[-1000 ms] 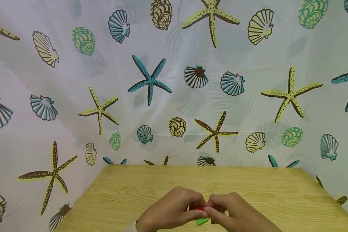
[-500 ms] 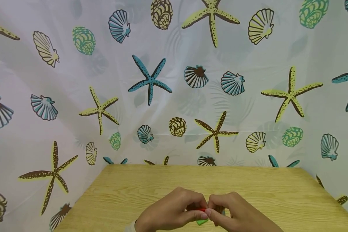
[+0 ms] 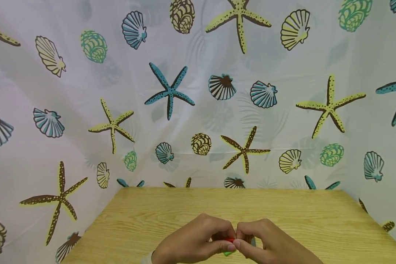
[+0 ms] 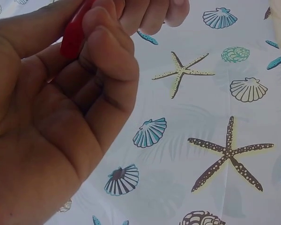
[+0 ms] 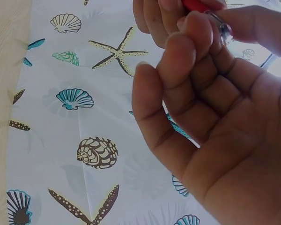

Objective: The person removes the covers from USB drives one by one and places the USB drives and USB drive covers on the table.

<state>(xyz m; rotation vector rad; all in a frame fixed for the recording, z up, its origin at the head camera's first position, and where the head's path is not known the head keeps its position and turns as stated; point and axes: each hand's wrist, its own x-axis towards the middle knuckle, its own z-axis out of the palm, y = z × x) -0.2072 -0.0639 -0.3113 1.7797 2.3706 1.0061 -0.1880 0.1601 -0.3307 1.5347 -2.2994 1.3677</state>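
Observation:
Both hands meet low in the head view, fingertips against fingertips. My left hand [image 3: 196, 240] pinches a small red plastic piece [image 4: 74, 40] between thumb and curled fingers, and most of it is covered. At its end sits a shiny metal part [image 5: 222, 29], which my right hand [image 3: 268, 240] pinches with thumb and forefinger. The other fingers of the right hand are curled loosely beside it. Just under the left thumb in the head view a bit of a green object [image 3: 227, 253] shows. A small greyish piece [image 3: 253, 242] peeks out between the right hand's fingers.
The wooden table [image 3: 151, 209] spreads out around the hands. A white curtain [image 3: 198, 117] printed with shells and starfish hangs behind it and along both sides.
Both hands stay almost in place, fingertips together. Less of the red piece and the green object shows now. The greyish piece has come into sight behind the right fingers.

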